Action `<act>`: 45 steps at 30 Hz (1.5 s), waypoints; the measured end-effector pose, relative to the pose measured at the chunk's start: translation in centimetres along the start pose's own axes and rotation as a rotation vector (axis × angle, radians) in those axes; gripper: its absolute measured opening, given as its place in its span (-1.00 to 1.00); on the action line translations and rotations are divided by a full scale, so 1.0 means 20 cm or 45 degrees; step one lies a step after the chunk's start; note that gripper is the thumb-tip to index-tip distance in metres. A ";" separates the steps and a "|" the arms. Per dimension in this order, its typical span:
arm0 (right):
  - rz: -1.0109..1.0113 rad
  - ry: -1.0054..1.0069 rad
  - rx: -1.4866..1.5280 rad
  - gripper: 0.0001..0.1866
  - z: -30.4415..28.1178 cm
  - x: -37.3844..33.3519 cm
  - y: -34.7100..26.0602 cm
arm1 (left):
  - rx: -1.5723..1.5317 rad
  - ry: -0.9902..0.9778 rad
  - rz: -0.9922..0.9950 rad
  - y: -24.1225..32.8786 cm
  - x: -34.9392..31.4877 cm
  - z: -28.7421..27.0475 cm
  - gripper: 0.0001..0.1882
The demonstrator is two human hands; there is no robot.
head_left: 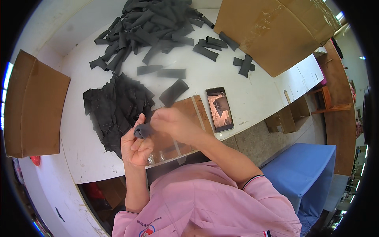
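Over the near edge of the table, my left hand point(135, 149) is closed round a dark grey fabric roll point(141, 131), its open end facing left. My right hand point(169, 121) meets the roll's other end with curled fingers, partly hiding it. Just left of my hands lies a heap of flat black fabric pieces point(114, 106). A single dark fabric piece point(173, 93) rests beyond my right hand, next to a brown cardboard sheet point(182, 106) under my hands. Farther back spreads a large pile of dark fabric rolls point(148, 29).
A phone point(220, 110) with a lit screen lies right of my hands on the white table point(252, 104). One cardboard box point(37, 106) stands at the left, a larger cardboard box point(272, 33) at the back right. A blue cloth-covered object point(298, 170) is beside me.
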State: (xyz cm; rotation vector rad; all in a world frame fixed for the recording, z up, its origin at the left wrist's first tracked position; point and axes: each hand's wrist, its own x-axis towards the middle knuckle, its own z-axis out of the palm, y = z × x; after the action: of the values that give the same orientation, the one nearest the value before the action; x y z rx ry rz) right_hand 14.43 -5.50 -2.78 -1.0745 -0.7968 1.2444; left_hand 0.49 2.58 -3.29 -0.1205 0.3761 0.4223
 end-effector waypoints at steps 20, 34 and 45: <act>0.002 -0.171 -0.200 -0.82 -0.05 0.05 0.03 | 0.385 -0.042 0.099 -0.04 -0.07 0.00 -0.65; -0.764 0.198 -1.085 -0.83 0.07 -0.09 -0.20 | 1.834 -0.338 1.347 -0.12 -0.12 0.11 -0.91; -0.771 0.096 -1.577 -0.86 -0.01 -0.09 0.02 | 1.253 -0.256 0.866 -0.17 -0.07 0.12 -0.91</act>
State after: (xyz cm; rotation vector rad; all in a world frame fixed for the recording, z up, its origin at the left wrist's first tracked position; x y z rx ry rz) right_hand 14.22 -7.25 -3.14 -1.6192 -1.7544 0.0812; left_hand 1.53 -0.68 -0.35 1.0284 0.3845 0.8627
